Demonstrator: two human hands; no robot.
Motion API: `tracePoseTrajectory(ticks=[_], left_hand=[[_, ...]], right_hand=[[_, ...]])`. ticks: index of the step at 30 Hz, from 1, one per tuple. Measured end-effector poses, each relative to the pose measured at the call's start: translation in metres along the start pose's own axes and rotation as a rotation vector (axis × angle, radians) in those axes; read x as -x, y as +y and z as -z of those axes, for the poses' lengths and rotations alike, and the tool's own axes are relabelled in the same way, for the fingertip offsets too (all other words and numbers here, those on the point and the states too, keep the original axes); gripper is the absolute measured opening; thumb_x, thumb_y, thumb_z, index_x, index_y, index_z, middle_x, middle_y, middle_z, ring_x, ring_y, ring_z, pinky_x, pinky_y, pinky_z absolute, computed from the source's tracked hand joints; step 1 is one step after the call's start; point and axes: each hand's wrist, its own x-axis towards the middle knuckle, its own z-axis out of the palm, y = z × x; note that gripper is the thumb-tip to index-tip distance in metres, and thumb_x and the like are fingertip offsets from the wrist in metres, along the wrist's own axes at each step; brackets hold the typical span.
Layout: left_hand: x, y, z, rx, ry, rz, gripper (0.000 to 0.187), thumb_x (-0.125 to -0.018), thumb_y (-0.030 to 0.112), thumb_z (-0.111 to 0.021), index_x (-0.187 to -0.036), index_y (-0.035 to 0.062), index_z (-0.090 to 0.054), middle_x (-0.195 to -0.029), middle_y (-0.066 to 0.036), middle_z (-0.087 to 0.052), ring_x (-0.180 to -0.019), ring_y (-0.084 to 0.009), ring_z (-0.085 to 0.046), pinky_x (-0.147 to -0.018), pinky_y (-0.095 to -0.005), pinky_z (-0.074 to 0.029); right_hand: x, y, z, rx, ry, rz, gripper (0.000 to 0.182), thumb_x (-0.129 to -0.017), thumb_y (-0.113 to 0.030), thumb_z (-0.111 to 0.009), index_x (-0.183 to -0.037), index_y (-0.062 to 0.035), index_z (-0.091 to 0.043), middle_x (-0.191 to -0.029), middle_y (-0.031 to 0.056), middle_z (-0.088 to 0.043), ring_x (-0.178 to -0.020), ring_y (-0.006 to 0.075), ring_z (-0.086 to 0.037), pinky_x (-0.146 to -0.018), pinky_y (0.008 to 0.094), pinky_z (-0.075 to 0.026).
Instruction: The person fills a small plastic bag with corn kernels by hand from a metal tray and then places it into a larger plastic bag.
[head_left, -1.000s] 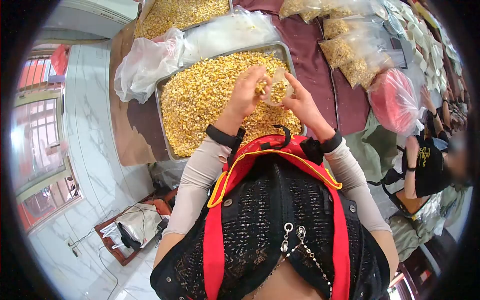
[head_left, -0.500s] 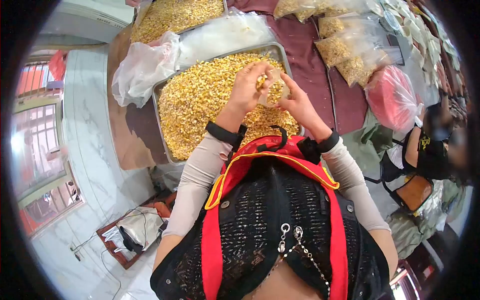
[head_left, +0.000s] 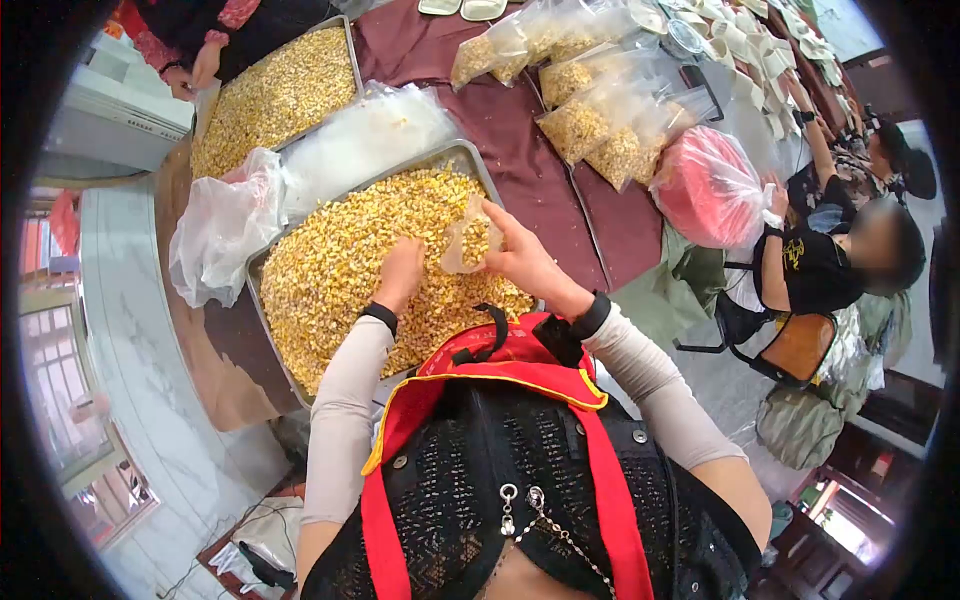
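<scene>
A metal tray (head_left: 466, 153) heaped with yellow corn kernels (head_left: 330, 260) lies on the table in front of me. My right hand (head_left: 520, 255) holds a small clear plastic bag (head_left: 465, 236) open above the kernels, with some kernels inside it. My left hand (head_left: 399, 272) is down in the pile, fingers curled into the kernels just left of the bag. Whether it grips any kernels is hidden.
A second tray of kernels (head_left: 275, 95) lies behind, another person's hand (head_left: 208, 64) at its far edge. Crumpled empty bags (head_left: 220, 225) sit left of my tray. Filled bags (head_left: 590, 115) and a red bagged item (head_left: 710, 185) rest on the maroon cloth. A seated person (head_left: 830, 265) is at right.
My left hand dropped from the bag's mouth down into the kernel pile. My right hand kept hold of the bag. The view shifted, showing more of the table's far side.
</scene>
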Motion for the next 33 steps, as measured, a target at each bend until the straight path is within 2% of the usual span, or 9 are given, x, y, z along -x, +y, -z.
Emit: tracePoseTrajectory(ticks=[3,8,11,15,18,19,22,25,33], left_hand=[[0.019,0.008,-0.01,-0.357,0.07,-0.319,0.012,-0.076,0.021,-0.054,-0.078,0.0106,-0.059,-0.078,-0.006,-0.053,-0.068,-0.023,-0.054,-0.054,-0.0338,-0.044],[0.034,0.02,-0.008,-0.476,0.081,-0.557,0.014,-0.073,0.022,-0.055,-0.083,0.0124,-0.057,-0.075,-0.005,-0.052,-0.071,-0.0212,-0.055,-0.052,-0.0345,-0.045],[0.027,0.009,-0.023,-0.436,0.019,-0.457,0.013,-0.074,0.021,-0.054,-0.084,0.0117,-0.057,-0.076,-0.006,-0.053,-0.07,-0.0229,-0.056,-0.055,-0.0371,-0.045],[0.021,0.018,-0.01,-0.292,-0.042,-0.16,0.014,-0.079,0.022,-0.053,-0.081,0.0094,-0.059,-0.076,-0.007,-0.055,-0.069,-0.0251,-0.057,-0.056,-0.0377,-0.045],[0.01,0.018,0.001,0.709,0.11,0.24,0.021,-0.086,0.027,-0.051,-0.085,0.0071,-0.057,-0.067,-0.002,-0.051,-0.057,-0.0159,-0.052,-0.047,-0.0285,-0.042],[0.01,0.014,0.005,0.705,0.11,0.245,0.021,-0.086,0.027,-0.051,-0.085,0.0071,-0.057,-0.067,-0.002,-0.051,-0.057,-0.0159,-0.052,-0.047,-0.0285,-0.042],[0.021,0.017,0.04,1.991,-0.096,0.641,0.022,-0.088,0.029,-0.048,-0.092,0.0083,-0.054,-0.073,-0.003,-0.052,-0.056,-0.0131,-0.045,-0.044,-0.0221,-0.035],[0.025,0.01,0.053,2.433,-0.171,0.462,0.021,-0.086,0.025,-0.048,-0.099,0.0094,-0.055,-0.077,-0.006,-0.056,-0.064,-0.0168,-0.053,-0.047,-0.0253,-0.039],[0.016,0.072,0.112,2.414,0.022,0.43,0.024,-0.088,0.029,-0.05,-0.087,0.0064,-0.056,-0.087,-0.015,-0.058,-0.078,-0.0242,-0.056,-0.06,-0.0319,-0.048]], right_hand=[[-0.006,0.015,0.002,0.078,0.018,0.027,0.071,-0.066,0.002,-0.052,-0.133,0.0007,-0.029,-0.13,0.0219,-0.04,-0.089,0.021,-0.058,-0.078,0.0303,-0.046],[-0.005,0.007,0.003,0.067,0.001,0.024,0.071,-0.071,0.004,-0.051,-0.136,-0.0018,-0.025,-0.101,0.0108,-0.055,-0.074,0.0116,-0.056,-0.064,0.0256,-0.047],[-0.004,0.002,0.003,0.031,-0.002,-0.034,0.073,-0.065,0.001,-0.053,-0.134,-0.0008,-0.028,-0.129,0.0223,-0.041,-0.084,0.0199,-0.057,-0.073,0.0304,-0.047],[-0.003,0.003,0.004,-0.068,-0.033,-0.099,0.073,-0.065,0.002,-0.052,-0.134,-0.0013,-0.028,-0.126,0.0221,-0.043,-0.079,0.0178,-0.058,-0.069,0.0297,-0.048],[-0.005,0.004,0.002,-0.084,-0.063,-0.136,0.072,-0.066,0.003,-0.052,-0.134,-0.0015,-0.028,-0.123,0.0201,-0.045,-0.076,0.0162,-0.058,-0.067,0.029,-0.048],[-0.006,0.007,0.001,-0.072,-0.029,-0.075,0.072,-0.066,0.003,-0.051,-0.134,-0.0016,-0.028,-0.123,0.0191,-0.045,-0.076,0.0162,-0.058,-0.067,0.0287,-0.048],[-0.005,0.015,0.001,-0.092,-0.02,-0.027,0.072,-0.066,0.003,-0.052,-0.134,-0.0015,-0.029,-0.125,0.0183,-0.044,-0.08,0.0166,-0.058,-0.069,0.0281,-0.048],[-0.006,0.03,0.002,-0.055,-0.002,0.071,0.073,-0.065,0.003,-0.053,-0.134,-0.0005,-0.029,-0.129,0.019,-0.042,-0.087,0.018,-0.056,-0.073,0.0274,-0.047],[-0.004,0.02,0.002,-0.035,-0.03,0.005,0.073,-0.065,0.002,-0.053,-0.133,0.0028,-0.028,-0.13,0.0199,-0.04,-0.098,0.0209,-0.054,-0.078,0.027,-0.045]])
